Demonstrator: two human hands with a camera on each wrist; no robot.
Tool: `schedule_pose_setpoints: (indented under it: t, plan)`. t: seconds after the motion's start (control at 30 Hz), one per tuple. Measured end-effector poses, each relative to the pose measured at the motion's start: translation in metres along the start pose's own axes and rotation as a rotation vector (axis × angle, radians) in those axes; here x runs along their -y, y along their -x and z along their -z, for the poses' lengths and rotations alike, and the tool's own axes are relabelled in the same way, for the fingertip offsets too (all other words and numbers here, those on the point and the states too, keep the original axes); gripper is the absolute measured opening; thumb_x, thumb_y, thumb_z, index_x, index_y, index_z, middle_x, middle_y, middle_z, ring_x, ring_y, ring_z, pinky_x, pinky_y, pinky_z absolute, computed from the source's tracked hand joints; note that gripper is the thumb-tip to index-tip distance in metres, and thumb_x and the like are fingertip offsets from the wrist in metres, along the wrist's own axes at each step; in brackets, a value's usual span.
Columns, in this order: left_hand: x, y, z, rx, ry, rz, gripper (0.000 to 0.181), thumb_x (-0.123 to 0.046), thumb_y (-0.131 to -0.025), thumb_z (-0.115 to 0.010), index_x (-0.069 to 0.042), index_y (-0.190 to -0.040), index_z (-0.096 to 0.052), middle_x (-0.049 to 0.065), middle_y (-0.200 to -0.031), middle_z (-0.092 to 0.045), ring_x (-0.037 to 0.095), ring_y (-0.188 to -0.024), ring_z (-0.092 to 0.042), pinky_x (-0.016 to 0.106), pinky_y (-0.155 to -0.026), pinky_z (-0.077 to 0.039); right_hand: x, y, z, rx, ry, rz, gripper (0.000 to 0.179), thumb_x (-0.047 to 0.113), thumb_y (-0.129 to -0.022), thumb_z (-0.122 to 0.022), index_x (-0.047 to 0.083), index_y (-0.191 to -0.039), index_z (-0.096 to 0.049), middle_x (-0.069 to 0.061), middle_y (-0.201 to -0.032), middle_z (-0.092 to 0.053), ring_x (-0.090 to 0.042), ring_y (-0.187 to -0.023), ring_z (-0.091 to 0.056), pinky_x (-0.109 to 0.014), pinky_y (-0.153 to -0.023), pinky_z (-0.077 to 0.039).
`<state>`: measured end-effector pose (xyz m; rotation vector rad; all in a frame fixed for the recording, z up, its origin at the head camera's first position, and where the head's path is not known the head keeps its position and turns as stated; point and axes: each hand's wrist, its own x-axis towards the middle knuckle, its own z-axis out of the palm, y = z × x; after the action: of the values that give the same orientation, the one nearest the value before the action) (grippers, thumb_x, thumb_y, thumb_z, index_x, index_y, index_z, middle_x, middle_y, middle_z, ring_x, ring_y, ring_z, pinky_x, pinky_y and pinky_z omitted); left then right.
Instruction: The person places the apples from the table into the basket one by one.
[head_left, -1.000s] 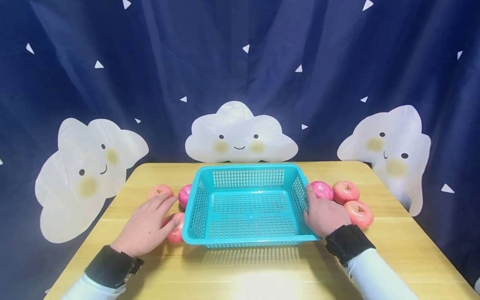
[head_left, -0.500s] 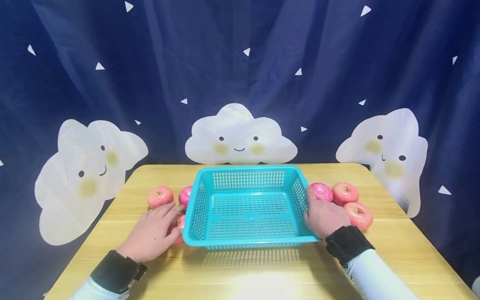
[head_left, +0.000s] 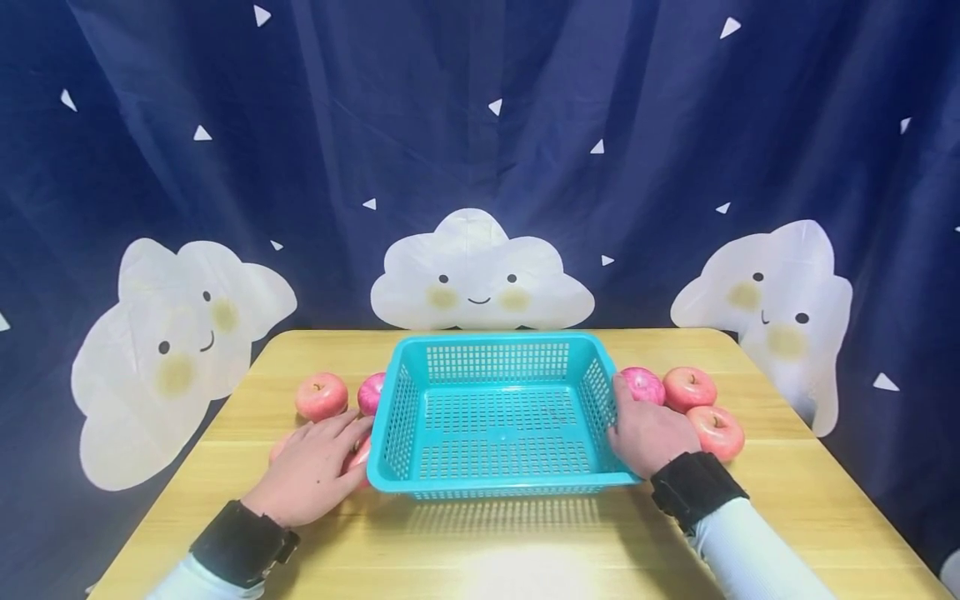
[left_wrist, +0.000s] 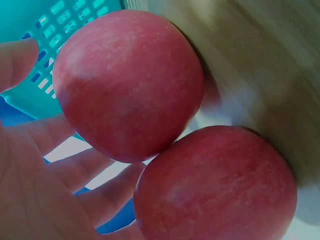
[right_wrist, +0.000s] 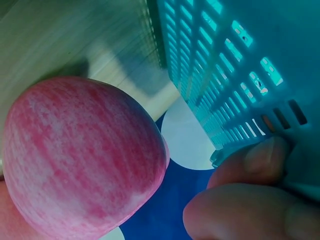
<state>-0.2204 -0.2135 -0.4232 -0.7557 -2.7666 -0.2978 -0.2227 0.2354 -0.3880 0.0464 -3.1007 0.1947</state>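
Observation:
A turquoise plastic basket (head_left: 504, 483) stands mid-table with nothing in it. My right hand (head_left: 654, 433) grips its right rim, the thumb on the inner side. Left of the basket, my left hand (head_left: 315, 467) lies over the apples with fingers extended. Under its fingers is a red apple (left_wrist: 127, 85) beside the basket wall; a second apple (left_wrist: 215, 185) touches that one. In the left wrist view the thumb is apart from the apple and near the basket. Farther back are a pink apple (head_left: 321, 396) and a darker one (head_left: 370, 393), partly hidden by the rim.
Beside my right hand sit a magenta-streaked apple (head_left: 643, 385) and two pink apples, one behind (head_left: 690, 389) and one nearer (head_left: 717, 433). The wooden table (head_left: 525, 542) ends at a dark blue curtain (head_left: 480, 150) with cloud prints.
My left hand has come back toward me and slightly right, from the back-left apple to the one beside the basket. An apple left of that hand now shows. The right hand and basket stay put.

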Motion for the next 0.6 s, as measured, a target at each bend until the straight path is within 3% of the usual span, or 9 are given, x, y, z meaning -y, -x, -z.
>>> schedule_pose_setpoints:
  t: [0.23, 0.6]
  plan:
    - [-0.0049, -0.0002, 0.0, 0.05, 0.01, 0.028, 0.061, -0.051, -0.097, -0.06, -0.014, -0.146, -0.055, 0.01, -0.145, -0.055, 0.032, -0.136, -0.047, 0.063, -0.107, -0.036, 0.0001, -0.0002, -0.0007, -0.005, 0.007, -0.002, 0.075, 0.024, -0.092, -0.06, 0.0, -0.156, -0.029, -0.014, -0.085, -0.069, -0.024, -0.056, -0.056, -0.036, -0.05, -0.044]
    - [-0.0047, -0.0021, -0.0038, 0.06, -0.022, 0.023, 0.062, -0.049, -0.097, -0.061, -0.014, -0.147, -0.053, 0.011, -0.148, -0.052, 0.034, -0.138, -0.046, 0.064, -0.109, -0.034, 0.0, -0.0012, -0.0012, 0.012, -0.014, -0.018, 0.077, 0.025, -0.091, -0.06, 0.002, -0.157, -0.028, -0.016, -0.091, -0.07, -0.025, -0.059, -0.058, -0.038, -0.052, -0.047]
